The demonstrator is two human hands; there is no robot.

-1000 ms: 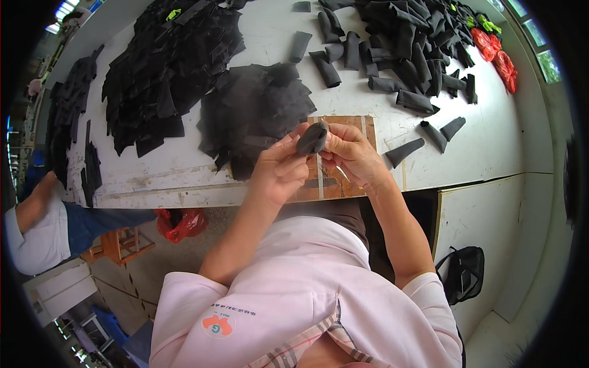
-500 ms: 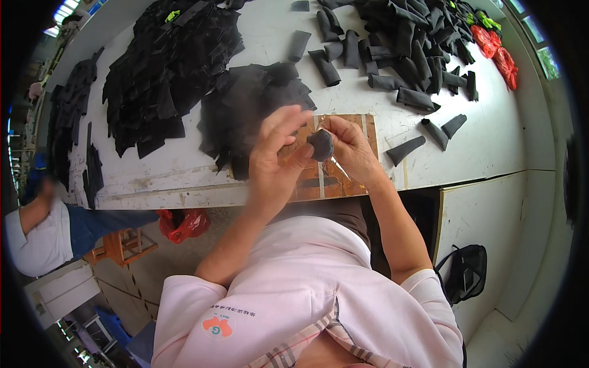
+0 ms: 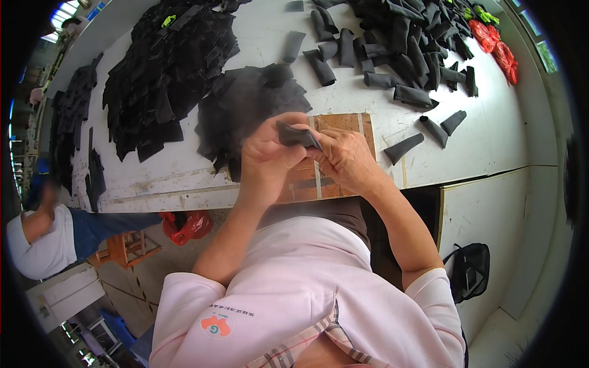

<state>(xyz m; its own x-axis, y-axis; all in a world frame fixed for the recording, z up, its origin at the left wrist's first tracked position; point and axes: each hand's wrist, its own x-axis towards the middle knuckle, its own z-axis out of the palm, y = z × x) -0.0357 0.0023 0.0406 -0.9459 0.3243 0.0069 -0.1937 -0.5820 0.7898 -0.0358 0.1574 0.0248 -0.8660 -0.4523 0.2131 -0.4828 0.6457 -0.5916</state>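
My left hand (image 3: 265, 158) and my right hand (image 3: 347, 158) meet over a small wooden board (image 3: 343, 122) at the near edge of the white table (image 3: 472, 153). Together they pinch a small black fabric piece (image 3: 296, 135), folded between the fingers. Just beyond my left hand lies a heap of flat black fabric pieces (image 3: 245, 107). Rolled black pieces (image 3: 402, 149) lie to the right of my right hand.
A bigger pile of black cut pieces (image 3: 162, 67) covers the table's far left. Many rolled black pieces (image 3: 405, 37) and some red items (image 3: 494, 43) fill the far right. Another person (image 3: 49, 239) sits at lower left beside a red bag (image 3: 187, 226). A black bag (image 3: 469, 270) hangs at right.
My left hand let go and spread its fingers half a second ago, then closed back onto the black piece. The piece is now folded flatter between both hands.
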